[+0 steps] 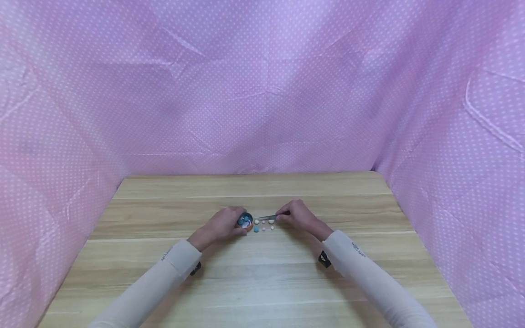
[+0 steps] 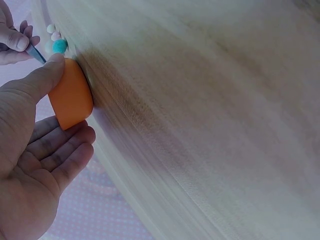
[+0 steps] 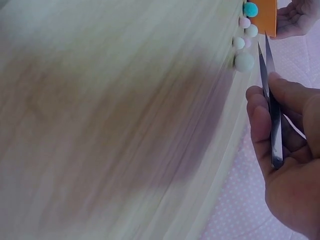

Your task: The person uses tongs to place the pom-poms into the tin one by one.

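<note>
My left hand [image 1: 224,222] holds a small round orange container [image 2: 74,95] on the table, thumb on one side and fingers round the other. Teal and white pieces show inside it in the head view. My right hand [image 1: 298,214] pinches metal tweezers [image 3: 276,135] between thumb and fingers. Their two tips stand apart with nothing between them, pointing toward the container, over the row of pompoms. Beside the container lie small pompoms in two rows: a teal one [image 3: 250,9], a larger white one [image 3: 244,62], and several smaller white and pale pink ones.
The wooden table [image 1: 262,282] reaches back to a pink polka-dot cloth [image 1: 262,114], which also hangs along both sides. A black strap piece shows under each sleeve cuff.
</note>
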A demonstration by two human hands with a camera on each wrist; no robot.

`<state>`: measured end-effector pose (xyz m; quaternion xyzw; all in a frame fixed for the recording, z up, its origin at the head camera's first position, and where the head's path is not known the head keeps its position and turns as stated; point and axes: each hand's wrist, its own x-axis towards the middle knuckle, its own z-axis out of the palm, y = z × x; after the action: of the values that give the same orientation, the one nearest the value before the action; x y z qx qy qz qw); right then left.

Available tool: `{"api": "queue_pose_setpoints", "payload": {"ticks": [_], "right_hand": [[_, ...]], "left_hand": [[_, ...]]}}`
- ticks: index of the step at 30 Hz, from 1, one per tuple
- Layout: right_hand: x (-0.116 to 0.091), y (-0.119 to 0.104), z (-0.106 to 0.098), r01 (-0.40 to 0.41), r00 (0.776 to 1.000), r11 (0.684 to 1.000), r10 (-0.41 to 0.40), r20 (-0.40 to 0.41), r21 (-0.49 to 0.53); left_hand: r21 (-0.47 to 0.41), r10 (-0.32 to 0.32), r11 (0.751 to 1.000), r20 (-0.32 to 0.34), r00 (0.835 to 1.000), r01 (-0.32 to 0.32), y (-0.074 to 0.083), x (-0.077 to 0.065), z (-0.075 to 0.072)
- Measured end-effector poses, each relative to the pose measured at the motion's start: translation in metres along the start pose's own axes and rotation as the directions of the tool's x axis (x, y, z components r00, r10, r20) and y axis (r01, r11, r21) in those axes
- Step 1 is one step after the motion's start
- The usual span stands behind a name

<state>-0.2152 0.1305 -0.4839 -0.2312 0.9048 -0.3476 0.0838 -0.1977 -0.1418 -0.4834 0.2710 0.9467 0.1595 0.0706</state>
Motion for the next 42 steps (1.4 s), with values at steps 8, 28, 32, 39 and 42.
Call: {"api": "queue_pose_setpoints", "payload": {"ticks": [8, 28, 32, 39, 42], "right_hand": [[-0.0009, -0.0033, 0.0006, 0.046, 0.999, 0.997, -0.046, 0.007, -0.055], [-0.0016, -0.0041, 0.0032, 0.04, 0.999, 0.993, -0.039, 0.008, -0.112], [-0.002, -0.0056, 0.0027, 0.016, 1.0, 0.995, -0.015, 0.006, -0.094], [-0.0021, -0.006, -0.0003, 0.006, 1.0, 0.997, -0.007, -0.008, -0.082], [-0.0017, -0.0061, -0.002, 0.015, 1.0, 0.997, -0.017, -0.023, -0.074]], "left_hand": [[-0.011, -0.001, 1.0, -0.001, 1.0, 0.001, 0.001, -0.0005, -0.0005], [0.001, 0.001, 1.0, -0.011, 1.0, -0.001, 0.0014, -0.001, 0.0002], [0.005, 0.004, 1.0, -0.014, 1.0, -0.004, 0.0012, -0.0007, -0.0001], [0.004, 0.001, 1.0, -0.007, 1.0, -0.001, 0.0011, -0.0016, 0.0001], [0.003, 0.004, 1.0, -0.01, 1.0, -0.004, 0.0003, -0.0019, 0.0006]]}}
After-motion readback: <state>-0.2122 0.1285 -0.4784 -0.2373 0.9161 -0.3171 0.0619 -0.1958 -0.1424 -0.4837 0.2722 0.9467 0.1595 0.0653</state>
